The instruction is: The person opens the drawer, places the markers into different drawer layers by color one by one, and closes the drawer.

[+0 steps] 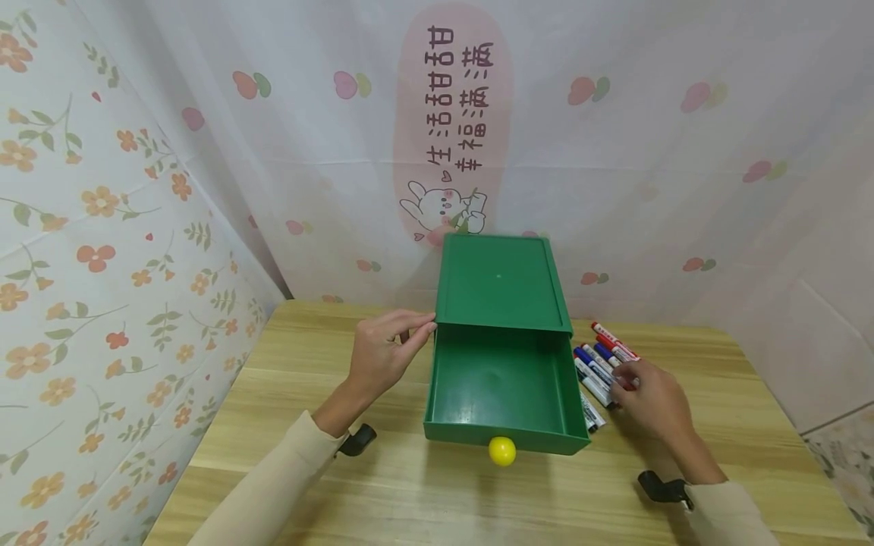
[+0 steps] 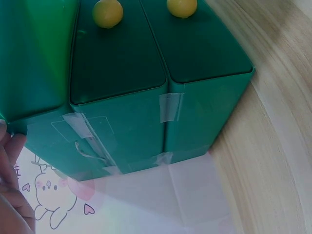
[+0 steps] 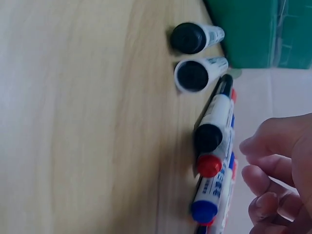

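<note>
A green drawer cabinet (image 1: 501,280) stands against the back cloth, its top drawer (image 1: 495,387) pulled out with nothing inside. One yellow round knob (image 1: 501,451) is on that drawer's front. My left hand (image 1: 385,345) touches the cabinet's upper left front corner with thumb and forefinger tips. In the left wrist view, two lower drawers (image 2: 117,63) are closed. Right of the cabinet lie several markers (image 1: 597,371) with red, blue and black caps. Over their right side hovers my right hand (image 1: 652,398), fingers bent loosely; the right wrist view shows a gap between it and the markers (image 3: 214,117).
Under everything is a wooden table (image 1: 328,356). Behind it hangs a printed cloth (image 1: 321,167) with a rabbit and writing, and a flowered cloth (image 1: 102,265) hangs at the left. Clear tape (image 2: 170,107) runs along the cabinet's side.
</note>
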`<state>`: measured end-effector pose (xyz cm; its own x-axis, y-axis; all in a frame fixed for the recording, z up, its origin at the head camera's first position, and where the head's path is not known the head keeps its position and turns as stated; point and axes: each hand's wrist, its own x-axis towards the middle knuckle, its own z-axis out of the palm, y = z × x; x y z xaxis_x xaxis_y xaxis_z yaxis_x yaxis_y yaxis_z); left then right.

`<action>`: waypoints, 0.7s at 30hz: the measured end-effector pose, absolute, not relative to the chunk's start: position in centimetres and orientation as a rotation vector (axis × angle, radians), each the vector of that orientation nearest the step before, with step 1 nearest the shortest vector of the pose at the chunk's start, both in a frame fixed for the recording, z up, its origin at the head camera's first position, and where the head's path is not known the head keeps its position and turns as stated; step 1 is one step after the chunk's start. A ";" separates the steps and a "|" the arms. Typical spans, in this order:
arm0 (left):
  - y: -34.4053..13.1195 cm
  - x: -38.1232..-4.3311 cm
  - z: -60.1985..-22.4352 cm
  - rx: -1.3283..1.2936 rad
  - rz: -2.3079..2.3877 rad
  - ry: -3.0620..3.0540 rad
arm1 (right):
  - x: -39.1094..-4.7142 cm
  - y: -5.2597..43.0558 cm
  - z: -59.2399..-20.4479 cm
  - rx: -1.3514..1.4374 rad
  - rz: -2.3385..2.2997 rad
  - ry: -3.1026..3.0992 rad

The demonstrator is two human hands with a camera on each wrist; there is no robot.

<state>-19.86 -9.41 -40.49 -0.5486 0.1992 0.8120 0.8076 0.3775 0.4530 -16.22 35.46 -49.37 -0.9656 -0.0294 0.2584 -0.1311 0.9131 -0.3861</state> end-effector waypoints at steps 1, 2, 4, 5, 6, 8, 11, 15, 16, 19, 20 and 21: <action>-9.4 -19.9 -40.5 -0.865 -1.167 -1.972 | -16.2 35.6 -49.4 0.109 0.588 -2.838; -9.4 -19.8 -40.5 -0.865 -1.169 -1.971 | -16.1 35.7 -49.4 0.101 0.579 -2.843; -9.4 -19.8 -40.4 -0.866 -1.171 -1.970 | -16.0 35.9 -49.4 0.087 0.564 -2.857; -9.4 -19.9 -40.4 -0.867 -1.171 -1.968 | -16.0 36.0 -49.5 0.083 0.556 -2.859; -9.4 -19.9 -40.4 -0.868 -1.170 -1.966 | -15.9 36.1 -49.5 0.079 0.554 -2.867; -9.4 -19.8 -40.4 -0.868 -1.169 -1.965 | -15.8 36.3 -49.7 0.082 0.549 -2.869; -9.4 -19.8 -40.3 -0.867 -1.163 -1.967 | -15.7 36.5 -49.9 0.080 0.544 -2.870; -9.4 -19.8 -40.3 -0.865 -1.158 -1.971 | -15.5 36.7 -50.3 0.074 0.540 -2.876; -9.4 -19.8 -40.4 -0.866 -1.158 -1.970 | -15.5 36.7 -50.4 0.069 0.541 -2.883; -9.4 -19.9 -40.4 -0.868 -1.158 -1.968 | -15.5 36.9 -50.6 0.066 0.541 -2.906; -9.4 -19.9 -40.5 -0.868 -1.157 -1.968 | -15.5 36.9 -50.6 0.065 0.540 -2.913; -9.4 -19.9 -40.5 -0.868 -1.156 -1.967 | -15.5 37.0 -50.7 0.064 0.541 -2.919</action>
